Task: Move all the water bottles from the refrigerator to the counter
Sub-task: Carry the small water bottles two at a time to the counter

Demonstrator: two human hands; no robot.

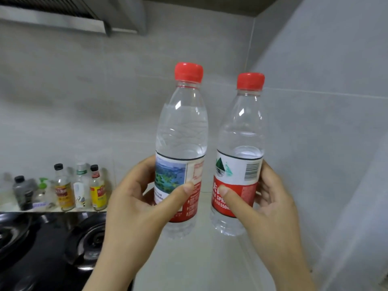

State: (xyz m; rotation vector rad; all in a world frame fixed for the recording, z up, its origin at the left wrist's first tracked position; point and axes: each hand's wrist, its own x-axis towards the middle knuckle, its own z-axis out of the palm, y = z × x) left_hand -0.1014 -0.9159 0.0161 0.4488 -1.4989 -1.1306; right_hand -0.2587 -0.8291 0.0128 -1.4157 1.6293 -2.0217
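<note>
I hold two clear water bottles with red caps and red-and-white labels, both upright above the pale counter (201, 263). My left hand (138, 208) grips the left bottle (181, 131) round its label; this bottle is nearly full. My right hand (264, 208) grips the right bottle (241, 133) round its label; its water line sits about at the label's top. The two bottles stand side by side, a small gap between them, near the tiled corner. The refrigerator is out of view.
A black gas stove (52, 248) with two burners fills the lower left. Behind it, several sauce and condiment bottles (79, 185) line the wall. A range hood (73, 15) hangs top left. A grey tiled wall (336, 143) closes the right side.
</note>
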